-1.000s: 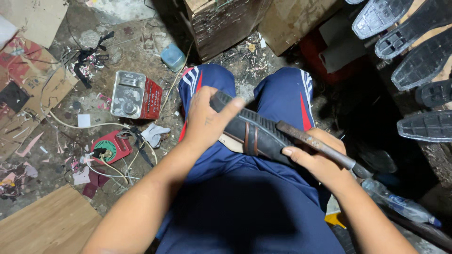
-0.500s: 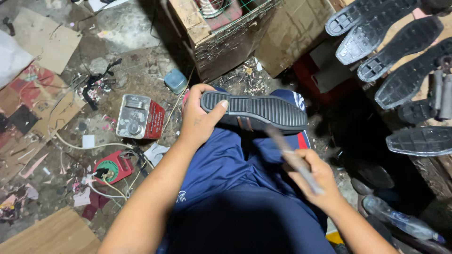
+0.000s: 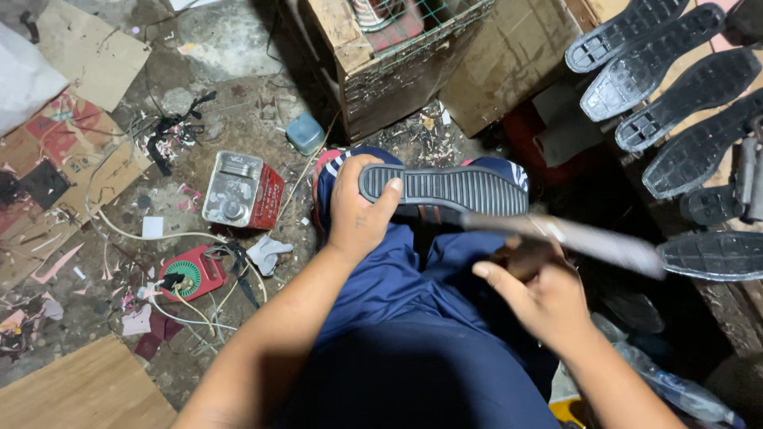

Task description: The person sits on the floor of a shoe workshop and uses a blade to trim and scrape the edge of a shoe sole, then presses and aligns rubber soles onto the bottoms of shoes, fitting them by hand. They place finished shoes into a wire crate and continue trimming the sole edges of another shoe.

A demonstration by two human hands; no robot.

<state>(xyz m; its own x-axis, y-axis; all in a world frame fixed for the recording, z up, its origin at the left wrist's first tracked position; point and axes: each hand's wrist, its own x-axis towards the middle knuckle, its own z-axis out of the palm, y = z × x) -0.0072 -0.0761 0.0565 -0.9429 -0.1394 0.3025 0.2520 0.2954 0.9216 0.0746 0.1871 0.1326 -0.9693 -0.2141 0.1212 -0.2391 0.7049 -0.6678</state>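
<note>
My left hand (image 3: pixel 356 210) grips the heel end of a dark shoe (image 3: pixel 445 191), held sole-up across my knees, its ribbed black sole facing the camera. My right hand (image 3: pixel 536 294) is closed on the handle of a long metal blade or file (image 3: pixel 580 238). The tool is blurred and lies just below the shoe's right end, pointing right. I sit in blue track trousers (image 3: pixel 397 318) with white side stripes.
Several black shoe soles (image 3: pixel 675 87) lie in a row at the right. A wooden crate (image 3: pixel 381 56) with green mesh stands ahead. On the littered floor at left are a red metal tin (image 3: pixel 242 191), a red round device (image 3: pixel 191 274), white cables, cardboard (image 3: pixel 87 56) and a wooden board (image 3: pixel 79 393).
The shoe has been turned sole-up and raised across my knees. My right hand has drawn the tool back from the shoe and swung it out to the right.
</note>
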